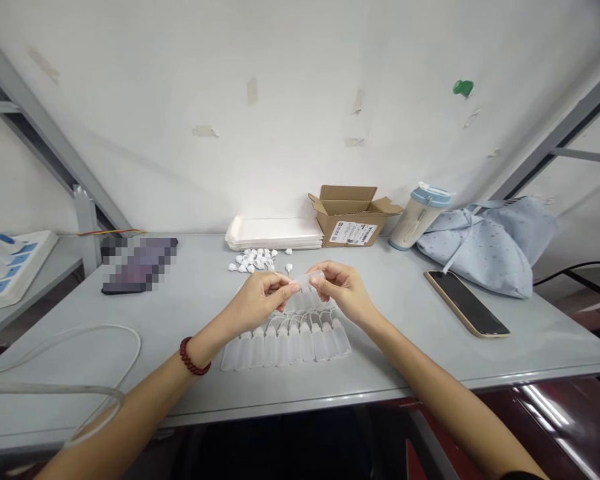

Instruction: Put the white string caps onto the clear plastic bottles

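Both hands meet above the middle of the table around a small translucent plastic bottle (306, 279), which lies sideways between them. My left hand (267, 293) is closed, thumb and fingers pinching its left end. Closed on the right end is my right hand (341, 287). Below them a row of similar translucent bottles (283, 347) lies side by side, with thin white loops at their necks. More bottles (303, 301) lie behind that row, partly hidden by the hands. A heap of small white caps (254, 259) sits just beyond my left hand.
Against the wall stand a stack of white trays (277, 233) and an open cardboard box (353, 223). To the right are a tumbler (420, 217), a pale blue cloth bag (485, 250) and a phone (465, 303). A white cable (130, 333) curls at left, near a blurred-out dark object (143, 265).
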A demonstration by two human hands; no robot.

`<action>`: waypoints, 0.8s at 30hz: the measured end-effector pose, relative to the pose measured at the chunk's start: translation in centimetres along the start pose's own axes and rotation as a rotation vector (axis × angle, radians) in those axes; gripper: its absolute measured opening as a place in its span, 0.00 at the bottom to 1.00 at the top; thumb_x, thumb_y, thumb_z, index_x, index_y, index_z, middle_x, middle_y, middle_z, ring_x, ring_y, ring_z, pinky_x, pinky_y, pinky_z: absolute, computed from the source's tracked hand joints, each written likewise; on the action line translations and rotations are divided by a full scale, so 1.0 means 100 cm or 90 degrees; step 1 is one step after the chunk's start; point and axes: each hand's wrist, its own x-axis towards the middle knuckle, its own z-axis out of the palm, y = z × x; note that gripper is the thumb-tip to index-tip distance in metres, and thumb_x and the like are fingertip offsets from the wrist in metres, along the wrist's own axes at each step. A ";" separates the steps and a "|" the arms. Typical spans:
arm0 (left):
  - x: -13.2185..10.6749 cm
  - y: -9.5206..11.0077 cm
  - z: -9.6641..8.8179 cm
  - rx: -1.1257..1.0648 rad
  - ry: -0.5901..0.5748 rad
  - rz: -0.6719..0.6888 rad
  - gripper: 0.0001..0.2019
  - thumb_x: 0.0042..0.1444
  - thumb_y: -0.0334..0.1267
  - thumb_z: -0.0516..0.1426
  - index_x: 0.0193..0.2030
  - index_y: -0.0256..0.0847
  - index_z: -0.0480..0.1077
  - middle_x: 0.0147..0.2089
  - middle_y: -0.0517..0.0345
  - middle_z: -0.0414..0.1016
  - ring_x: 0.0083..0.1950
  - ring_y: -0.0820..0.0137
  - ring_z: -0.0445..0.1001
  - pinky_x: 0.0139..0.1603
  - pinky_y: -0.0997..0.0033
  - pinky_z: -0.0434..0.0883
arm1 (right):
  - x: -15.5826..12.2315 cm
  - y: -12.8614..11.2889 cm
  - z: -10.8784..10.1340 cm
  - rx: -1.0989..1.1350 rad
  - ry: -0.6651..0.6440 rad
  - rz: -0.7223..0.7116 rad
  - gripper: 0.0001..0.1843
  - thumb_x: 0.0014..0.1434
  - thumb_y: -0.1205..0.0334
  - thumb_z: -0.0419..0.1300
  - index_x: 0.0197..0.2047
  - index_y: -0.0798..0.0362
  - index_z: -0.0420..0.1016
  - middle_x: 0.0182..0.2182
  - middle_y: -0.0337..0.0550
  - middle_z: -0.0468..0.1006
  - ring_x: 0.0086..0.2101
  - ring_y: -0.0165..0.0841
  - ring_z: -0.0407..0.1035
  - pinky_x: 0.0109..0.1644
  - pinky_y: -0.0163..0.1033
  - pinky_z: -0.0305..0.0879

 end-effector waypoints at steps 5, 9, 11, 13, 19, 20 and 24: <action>-0.001 -0.004 0.003 0.133 0.023 0.088 0.16 0.60 0.43 0.53 0.23 0.37 0.69 0.22 0.62 0.67 0.23 0.75 0.64 0.25 0.76 0.62 | 0.001 0.004 -0.001 -0.021 0.000 0.017 0.15 0.51 0.51 0.64 0.32 0.56 0.74 0.17 0.31 0.63 0.18 0.24 0.59 0.22 0.32 0.56; 0.002 -0.005 0.004 0.208 0.051 0.114 0.14 0.59 0.42 0.53 0.26 0.38 0.70 0.23 0.61 0.71 0.24 0.73 0.66 0.27 0.75 0.63 | 0.003 0.008 -0.002 -0.042 0.008 0.020 0.16 0.51 0.52 0.64 0.35 0.56 0.75 0.18 0.32 0.65 0.18 0.24 0.59 0.23 0.32 0.56; 0.005 -0.007 0.002 0.219 0.068 0.105 0.11 0.57 0.41 0.53 0.31 0.38 0.72 0.27 0.59 0.74 0.27 0.71 0.69 0.28 0.74 0.65 | 0.005 0.009 -0.003 -0.048 0.029 0.019 0.17 0.50 0.51 0.64 0.37 0.56 0.74 0.18 0.32 0.67 0.19 0.24 0.60 0.24 0.33 0.57; 0.008 -0.012 -0.004 0.224 0.088 0.086 0.09 0.56 0.38 0.52 0.33 0.39 0.72 0.31 0.57 0.77 0.31 0.69 0.72 0.31 0.72 0.67 | 0.009 0.011 -0.006 -0.056 0.072 0.012 0.18 0.50 0.51 0.63 0.39 0.56 0.73 0.20 0.34 0.69 0.20 0.26 0.62 0.24 0.33 0.59; 0.024 -0.044 -0.030 0.324 0.172 0.060 0.14 0.52 0.28 0.47 0.35 0.39 0.73 0.39 0.55 0.78 0.39 0.65 0.73 0.38 0.68 0.69 | 0.030 0.030 -0.040 -0.201 0.218 -0.024 0.21 0.53 0.55 0.58 0.48 0.56 0.74 0.28 0.41 0.75 0.32 0.34 0.70 0.32 0.37 0.64; 0.030 -0.048 -0.033 0.349 0.161 0.076 0.14 0.52 0.27 0.47 0.36 0.39 0.73 0.41 0.54 0.78 0.41 0.64 0.73 0.40 0.66 0.70 | 0.034 0.036 -0.048 -0.256 0.230 -0.023 0.21 0.54 0.56 0.57 0.49 0.56 0.75 0.29 0.42 0.76 0.34 0.35 0.70 0.36 0.38 0.66; 0.056 -0.053 -0.034 0.461 0.026 0.195 0.17 0.52 0.23 0.48 0.40 0.39 0.74 0.47 0.53 0.76 0.50 0.62 0.70 0.51 0.61 0.68 | 0.048 0.063 -0.076 -0.418 0.184 0.001 0.20 0.56 0.61 0.53 0.51 0.55 0.75 0.38 0.47 0.81 0.38 0.39 0.73 0.44 0.44 0.67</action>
